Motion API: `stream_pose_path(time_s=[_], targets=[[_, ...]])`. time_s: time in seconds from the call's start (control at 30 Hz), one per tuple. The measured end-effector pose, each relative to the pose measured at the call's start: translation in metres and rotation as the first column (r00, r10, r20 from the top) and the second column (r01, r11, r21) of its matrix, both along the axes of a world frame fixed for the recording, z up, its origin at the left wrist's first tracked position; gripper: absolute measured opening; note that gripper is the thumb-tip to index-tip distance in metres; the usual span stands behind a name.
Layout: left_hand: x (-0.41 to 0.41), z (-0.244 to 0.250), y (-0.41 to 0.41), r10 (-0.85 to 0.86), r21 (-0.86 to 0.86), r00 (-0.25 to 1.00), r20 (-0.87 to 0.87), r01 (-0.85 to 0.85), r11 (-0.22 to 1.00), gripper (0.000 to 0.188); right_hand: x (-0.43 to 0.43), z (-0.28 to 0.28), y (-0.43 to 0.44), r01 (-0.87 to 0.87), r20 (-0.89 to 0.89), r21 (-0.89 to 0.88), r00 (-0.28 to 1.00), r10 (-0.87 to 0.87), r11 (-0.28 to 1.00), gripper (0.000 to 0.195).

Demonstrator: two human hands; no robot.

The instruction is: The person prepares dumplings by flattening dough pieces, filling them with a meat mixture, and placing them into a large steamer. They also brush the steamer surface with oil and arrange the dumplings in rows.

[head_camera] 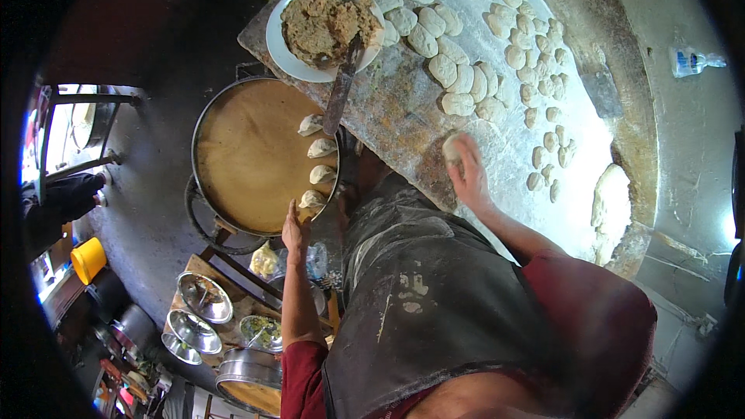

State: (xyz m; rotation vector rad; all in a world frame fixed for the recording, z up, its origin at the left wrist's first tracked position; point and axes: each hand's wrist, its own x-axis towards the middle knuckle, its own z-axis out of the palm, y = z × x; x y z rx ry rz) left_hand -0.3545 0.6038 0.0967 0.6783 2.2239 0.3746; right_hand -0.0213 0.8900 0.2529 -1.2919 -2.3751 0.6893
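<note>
My left hand [295, 231] is at the near right edge of a large round pan [250, 151], its fingers extended beside the lowest filled dumpling [312, 199]. Several folded dumplings line the pan's right side. My right hand [470, 174] has its fingers on an oval dough piece [451, 148] at the near edge of the floured table [407, 134]. A white plate [278, 49] of minced filling [320, 23] stands at the table's left corner, with a flat spatula [343, 87] leaning from it over the pan. Several larger dough pieces [443, 70] lie beyond my right hand.
Smaller dough pieces [527, 75] and a big dough mass [610, 209] lie farther right, near a metal scraper [602, 95]. At the lower left, a wooden stand [238, 297] holds metal bowls [194, 331] and a round sieve [250, 375]. Another person's legs [61, 201] show at far left.
</note>
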Motion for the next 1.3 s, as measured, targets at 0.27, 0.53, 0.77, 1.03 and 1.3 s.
stream_pose_path(time_s=[0.27, 0.53, 0.77, 1.03, 1.3], targets=[[0.021, 0.082, 0.048, 0.054, 0.160, 0.999, -0.008, -0.052, 0.986, 0.056, -0.063, 0.021, 0.008, -0.233, 0.336, 0.049, 0.920, 0.204, 0.971, 0.077], [0.093, 0.192, 0.188, -0.182, 0.642, 0.983, -0.008, 0.145, 0.753, 0.032, -0.066, 0.021, 0.032, -0.308, 0.285, 0.141, 0.923, 0.259, 0.941, 0.078], [0.163, 0.171, 0.263, -0.401, 0.424, 0.675, -0.620, 0.717, 0.553, 0.031, -0.035, 0.008, 0.042, -0.103, -0.547, -0.394, 0.824, -0.143, 0.913, 0.050], [0.168, 0.197, 0.258, -0.261, 0.652, 0.782, 0.566, -0.231, 0.723, 0.015, -0.006, 0.021, 0.046, -0.236, -0.488, -0.871, 0.322, -0.811, 0.431, 0.057], [0.146, 0.221, 0.259, 0.110, 0.761, 0.920, 0.376, -0.375, 0.529, 0.033, -0.094, 0.031, 0.011, -0.262, -0.506, -0.862, 0.500, -0.703, 0.434, 0.024]])
